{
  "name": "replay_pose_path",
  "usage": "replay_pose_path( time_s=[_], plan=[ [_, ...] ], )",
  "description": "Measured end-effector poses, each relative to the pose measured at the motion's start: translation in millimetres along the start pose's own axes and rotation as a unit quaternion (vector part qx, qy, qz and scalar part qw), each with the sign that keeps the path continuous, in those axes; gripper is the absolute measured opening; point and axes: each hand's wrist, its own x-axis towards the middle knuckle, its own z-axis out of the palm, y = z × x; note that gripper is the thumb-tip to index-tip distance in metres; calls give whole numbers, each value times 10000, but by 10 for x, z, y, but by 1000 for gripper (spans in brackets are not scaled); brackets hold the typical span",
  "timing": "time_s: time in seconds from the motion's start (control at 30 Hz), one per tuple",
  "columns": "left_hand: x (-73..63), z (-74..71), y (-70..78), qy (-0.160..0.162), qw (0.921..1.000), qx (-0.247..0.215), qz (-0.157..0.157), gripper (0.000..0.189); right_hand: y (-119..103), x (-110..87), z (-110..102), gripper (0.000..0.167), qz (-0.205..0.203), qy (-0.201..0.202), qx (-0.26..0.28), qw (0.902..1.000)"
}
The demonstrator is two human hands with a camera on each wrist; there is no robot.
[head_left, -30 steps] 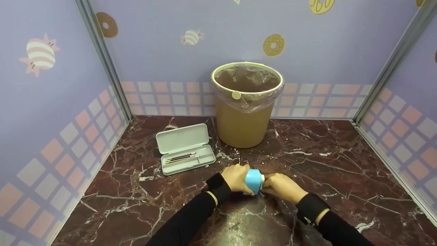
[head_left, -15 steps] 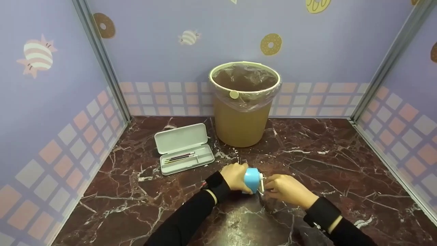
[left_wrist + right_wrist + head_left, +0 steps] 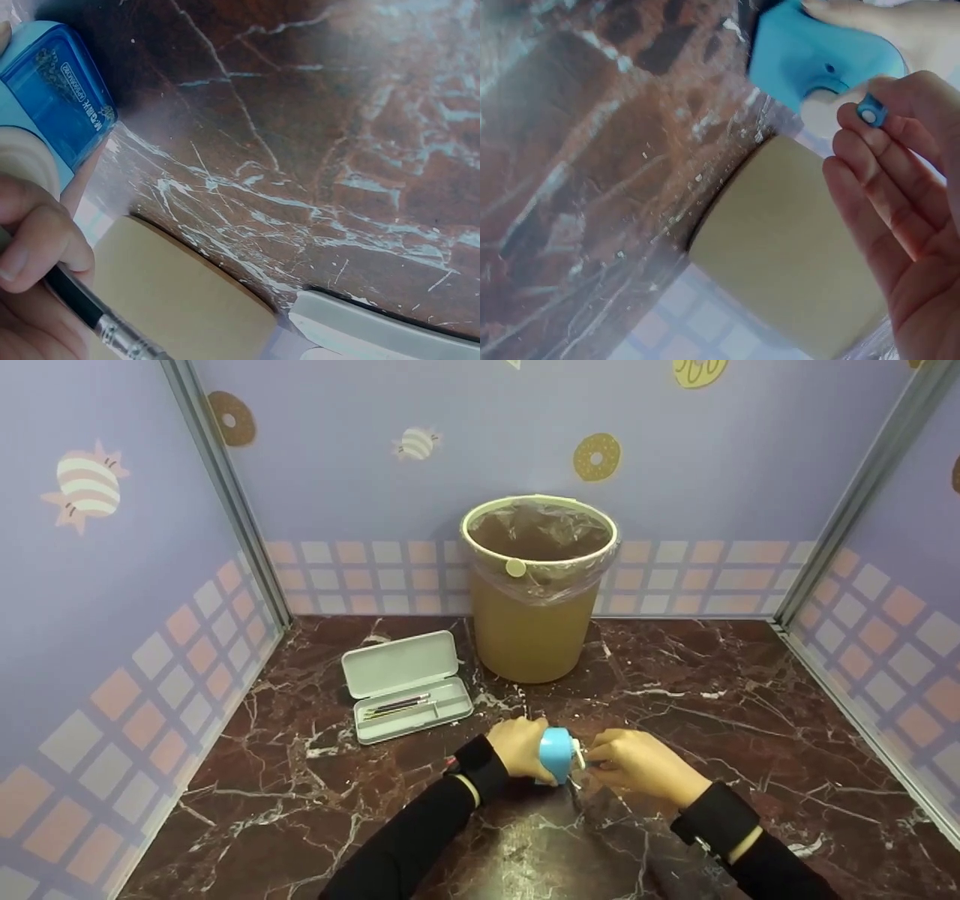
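In the head view my left hand (image 3: 520,748) grips a light-blue crank pencil sharpener (image 3: 555,756) low over the table. In the left wrist view its clear blue shavings drawer (image 3: 64,90) shows, with dark shavings inside. A dark pencil (image 3: 79,300) with a silver ferrule sticks out past my left fingers, near the sharpener's round cream front; its tip is hidden. From the right, my right hand (image 3: 637,761) pinches the small blue knob (image 3: 871,112) of the white crank handle (image 3: 578,753) between thumb and forefinger. The other right fingers lie partly curled below it.
An open pale pencil case (image 3: 412,724) with several pencils (image 3: 394,706) lies behind and left of my hands. Behind the sharpener stands a tan trash bin (image 3: 532,630) with a clear liner. Patterned panels (image 3: 360,450) enclose the marbled table (image 3: 712,750).
My right hand has shifted slightly right, then up, and the crank handle has turned to a new angle. The left hand and sharpener stay almost in place.
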Motion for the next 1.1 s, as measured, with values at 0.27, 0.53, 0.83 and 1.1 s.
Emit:
replay_pose_path(
  time_s=[0.27,0.53,0.83,1.1],
  plan=[
    [21,12,-18,126,9997,135,158,72,71,95,-110,12,78,137,-201,9997],
    [12,69,-55,149,9996,7,229,71,198,226,-104,9,270,347,-411,9982],
    [8,43,-65,86,9995,-39,293,71,260,301,-34,14,654,320,-466,9963],
    [10,57,-74,118,9993,35,355,70,305,331,97,8,843,326,-742,9931]
  ],
)
